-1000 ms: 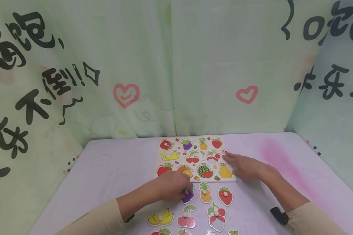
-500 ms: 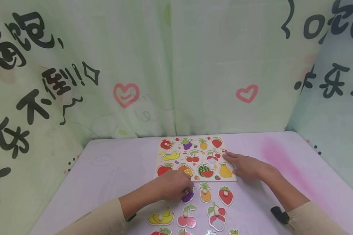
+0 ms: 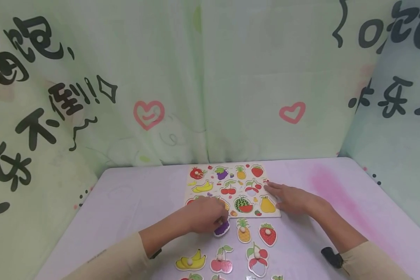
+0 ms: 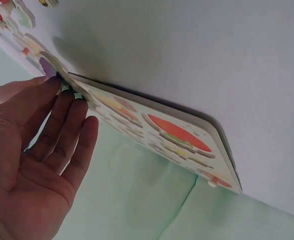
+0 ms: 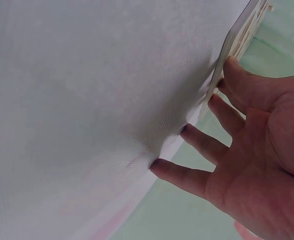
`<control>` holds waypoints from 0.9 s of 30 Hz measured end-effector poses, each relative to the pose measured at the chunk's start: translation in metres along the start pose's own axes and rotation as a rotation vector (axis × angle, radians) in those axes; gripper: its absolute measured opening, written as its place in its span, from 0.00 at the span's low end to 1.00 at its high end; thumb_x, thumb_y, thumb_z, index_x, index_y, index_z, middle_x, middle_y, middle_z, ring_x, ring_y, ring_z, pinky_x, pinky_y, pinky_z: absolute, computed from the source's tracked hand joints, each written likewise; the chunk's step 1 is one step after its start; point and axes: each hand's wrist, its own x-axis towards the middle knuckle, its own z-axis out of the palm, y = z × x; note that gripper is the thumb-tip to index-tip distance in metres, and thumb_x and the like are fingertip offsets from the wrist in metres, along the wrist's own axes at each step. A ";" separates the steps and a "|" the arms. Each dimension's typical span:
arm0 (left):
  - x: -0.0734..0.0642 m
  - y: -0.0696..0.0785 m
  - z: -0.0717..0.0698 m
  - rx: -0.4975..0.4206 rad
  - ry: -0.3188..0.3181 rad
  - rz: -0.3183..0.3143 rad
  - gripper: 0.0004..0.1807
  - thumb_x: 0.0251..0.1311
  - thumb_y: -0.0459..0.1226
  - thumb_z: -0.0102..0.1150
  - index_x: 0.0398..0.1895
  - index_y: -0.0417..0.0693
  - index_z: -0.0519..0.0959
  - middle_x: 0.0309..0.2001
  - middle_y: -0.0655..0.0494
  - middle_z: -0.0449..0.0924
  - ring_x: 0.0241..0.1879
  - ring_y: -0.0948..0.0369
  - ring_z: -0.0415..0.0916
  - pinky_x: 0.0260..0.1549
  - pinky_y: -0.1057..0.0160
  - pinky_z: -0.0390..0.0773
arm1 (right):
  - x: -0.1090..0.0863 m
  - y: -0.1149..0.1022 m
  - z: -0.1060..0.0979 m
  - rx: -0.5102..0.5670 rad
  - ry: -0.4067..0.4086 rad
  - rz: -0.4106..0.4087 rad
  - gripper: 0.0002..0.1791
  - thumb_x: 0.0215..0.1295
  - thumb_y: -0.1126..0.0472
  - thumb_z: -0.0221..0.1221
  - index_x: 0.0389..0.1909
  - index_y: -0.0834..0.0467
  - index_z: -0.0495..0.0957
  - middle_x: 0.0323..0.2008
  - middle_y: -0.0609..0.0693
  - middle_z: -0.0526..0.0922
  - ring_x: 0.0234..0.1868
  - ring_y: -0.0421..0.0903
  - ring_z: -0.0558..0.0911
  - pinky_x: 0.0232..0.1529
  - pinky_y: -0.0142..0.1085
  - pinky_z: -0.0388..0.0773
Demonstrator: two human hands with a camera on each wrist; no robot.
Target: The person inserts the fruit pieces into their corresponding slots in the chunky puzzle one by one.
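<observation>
My left hand [image 3: 206,214] pinches a purple grape puzzle piece [image 3: 222,228] just in front of the fruit puzzle board [image 3: 245,215]. Seen from the left wrist, the piece [image 4: 48,67] is tilted up between thumb and fingertips, close to the board's edge; in the head view the hand covers its upper part and some of the board's front row. My right hand [image 3: 290,198] lies at the board's right side with spread, fairly straight fingers. In the right wrist view, its thumb and nearest fingertips touch the board's edge while the other fingertips press the white cloth [image 5: 87,100].
Loose knobbed pieces lie in front of the board: a pineapple [image 3: 244,232], a strawberry [image 3: 268,235], bananas [image 3: 191,262], cherries [image 3: 221,265] and a red-and-white fruit [image 3: 257,264]. More are cut off by the bottom edge. A printed curtain [image 3: 231,116] stands behind the table.
My left hand has lifted the grape piece from its place on the table and moved it slightly toward the board. My right hand stays in place at the board's edge.
</observation>
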 end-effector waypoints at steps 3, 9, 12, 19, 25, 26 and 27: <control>0.003 -0.004 -0.002 0.008 0.007 -0.002 0.05 0.67 0.41 0.69 0.43 0.58 0.90 0.35 0.66 0.85 0.31 0.70 0.73 0.32 0.76 0.74 | 0.000 0.001 0.001 -0.005 0.001 -0.001 0.41 0.69 0.59 0.65 0.80 0.55 0.61 0.80 0.62 0.59 0.76 0.71 0.62 0.67 0.65 0.70; 0.013 -0.017 -0.004 -0.018 0.001 -0.026 0.06 0.66 0.40 0.70 0.44 0.56 0.90 0.36 0.64 0.86 0.31 0.69 0.74 0.31 0.76 0.75 | 0.000 0.002 0.001 -0.001 0.005 0.008 0.41 0.69 0.58 0.66 0.80 0.55 0.61 0.80 0.62 0.59 0.76 0.71 0.62 0.67 0.65 0.70; 0.019 -0.025 -0.003 -0.030 0.003 -0.043 0.06 0.67 0.40 0.69 0.44 0.55 0.90 0.35 0.64 0.85 0.31 0.68 0.74 0.32 0.74 0.76 | 0.000 0.001 0.002 0.002 0.005 0.012 0.41 0.69 0.58 0.66 0.80 0.55 0.61 0.80 0.62 0.59 0.77 0.71 0.62 0.67 0.65 0.70; 0.034 -0.044 -0.005 -0.115 -0.006 -0.111 0.07 0.65 0.39 0.71 0.44 0.55 0.91 0.36 0.64 0.87 0.35 0.68 0.77 0.38 0.72 0.80 | -0.001 -0.001 0.001 0.019 0.003 0.018 0.41 0.69 0.58 0.65 0.81 0.54 0.61 0.81 0.61 0.58 0.77 0.71 0.61 0.68 0.66 0.69; 0.050 -0.058 -0.006 -0.142 -0.030 -0.165 0.09 0.63 0.41 0.73 0.46 0.57 0.90 0.37 0.64 0.85 0.38 0.67 0.78 0.38 0.71 0.82 | -0.003 -0.002 0.000 0.024 0.006 0.022 0.40 0.69 0.59 0.65 0.80 0.54 0.61 0.80 0.61 0.59 0.77 0.71 0.61 0.68 0.66 0.69; 0.053 -0.060 -0.007 -0.141 -0.036 -0.173 0.09 0.63 0.41 0.73 0.45 0.57 0.90 0.36 0.64 0.85 0.38 0.66 0.78 0.37 0.70 0.82 | -0.003 -0.002 0.000 0.026 0.007 0.022 0.40 0.69 0.59 0.65 0.80 0.54 0.61 0.80 0.62 0.59 0.77 0.71 0.61 0.68 0.66 0.69; 0.056 -0.062 -0.007 -0.143 -0.044 -0.183 0.09 0.63 0.42 0.73 0.46 0.56 0.89 0.36 0.64 0.85 0.39 0.66 0.78 0.37 0.70 0.82 | -0.003 -0.002 0.000 0.025 0.009 0.020 0.40 0.69 0.59 0.65 0.80 0.54 0.61 0.80 0.61 0.59 0.77 0.71 0.61 0.68 0.66 0.69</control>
